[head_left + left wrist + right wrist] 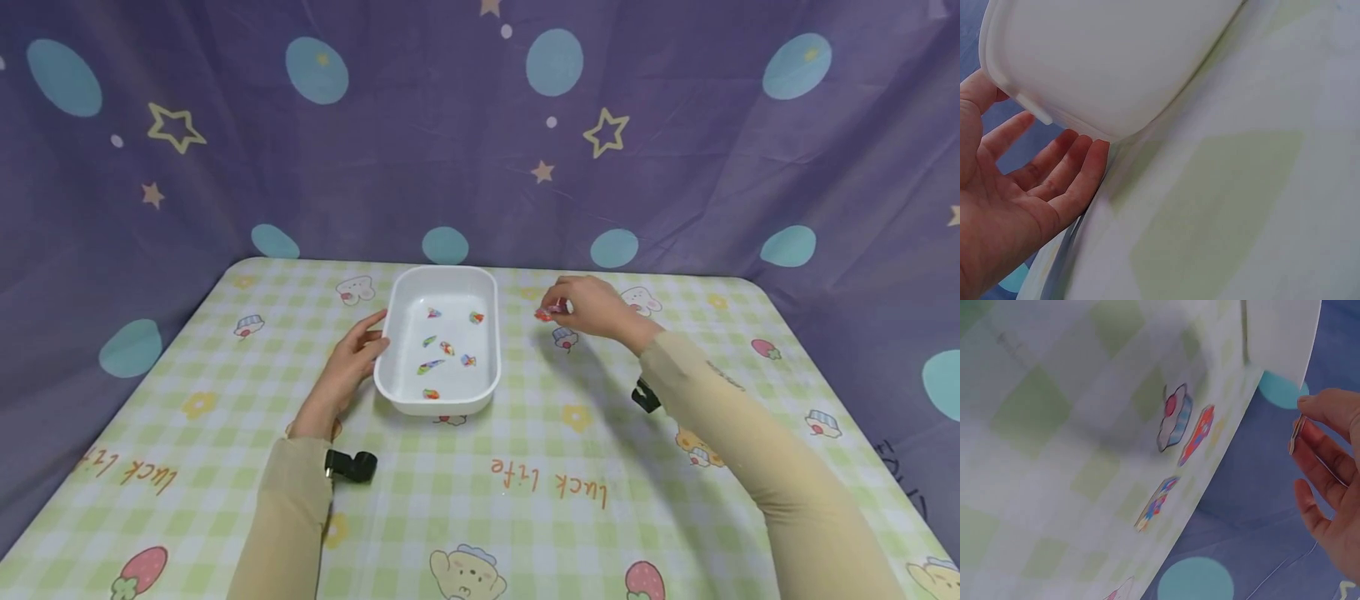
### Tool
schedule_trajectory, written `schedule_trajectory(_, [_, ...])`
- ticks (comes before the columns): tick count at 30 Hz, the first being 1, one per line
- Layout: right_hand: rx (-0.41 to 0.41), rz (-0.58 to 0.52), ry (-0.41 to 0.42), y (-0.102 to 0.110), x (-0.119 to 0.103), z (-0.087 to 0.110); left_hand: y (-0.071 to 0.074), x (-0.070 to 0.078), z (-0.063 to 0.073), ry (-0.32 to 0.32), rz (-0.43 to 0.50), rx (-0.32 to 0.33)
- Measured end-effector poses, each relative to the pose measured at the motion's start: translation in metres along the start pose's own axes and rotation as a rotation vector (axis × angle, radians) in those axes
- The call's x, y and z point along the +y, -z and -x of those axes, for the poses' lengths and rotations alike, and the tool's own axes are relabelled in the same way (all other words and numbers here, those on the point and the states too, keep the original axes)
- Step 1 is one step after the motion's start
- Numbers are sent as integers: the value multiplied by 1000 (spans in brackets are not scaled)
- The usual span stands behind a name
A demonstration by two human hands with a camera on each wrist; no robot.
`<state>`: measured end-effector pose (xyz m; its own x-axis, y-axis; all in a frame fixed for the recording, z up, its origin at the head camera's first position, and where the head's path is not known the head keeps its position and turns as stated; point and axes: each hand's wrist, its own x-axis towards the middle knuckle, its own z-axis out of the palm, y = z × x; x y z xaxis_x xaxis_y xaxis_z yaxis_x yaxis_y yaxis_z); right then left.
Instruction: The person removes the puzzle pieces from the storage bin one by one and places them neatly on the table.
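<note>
My left hand (pixel 348 367) rests against the left side of a white plastic tub (pixel 381 379), fingers loosely bent. In the left wrist view, the thumb lies at the rim and the fingertips touch the wall. Several small colourful flat pieces, such as an orange piece (pixel 431 394), lie spread over the tub's floor. To the right of the tub, my right hand (pixel 592 304) pinches a thin flat piece (pixel 1296 435) between thumb and fingers, seen edge-on. Below that hand, a red piece (pixel 1197 435) and a multicoloured piece (pixel 1157 504) lie on the tablecloth.
A green-and-white checked tablecloth (pixel 525 533) with printed cartoons covers the table. Behind it hangs a purple curtain (pixel 450 167) with stars and blue spots. Black straps (pixel 352 467) sit at both wrists.
</note>
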<state>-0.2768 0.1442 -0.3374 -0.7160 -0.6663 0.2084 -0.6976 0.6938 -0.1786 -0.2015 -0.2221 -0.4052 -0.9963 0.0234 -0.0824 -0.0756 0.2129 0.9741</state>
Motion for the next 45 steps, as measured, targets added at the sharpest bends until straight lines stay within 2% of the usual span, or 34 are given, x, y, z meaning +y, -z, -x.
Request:
schedule_trajectory(19, [6,17,-85,-4,36,22,0,1,0,13,-10,6])
schedule_trajectory(29, [18,3,-198,-4,55,32,0,0,-1,35,-13,15])
schedule_trajectory(38, [-43,-49,-306,-14,73,40,0,0,-1,39,-21,16])
schedule_trajectory(45, [-50,-93,-365,-22,87,44,0,2,0,38,-15,15])
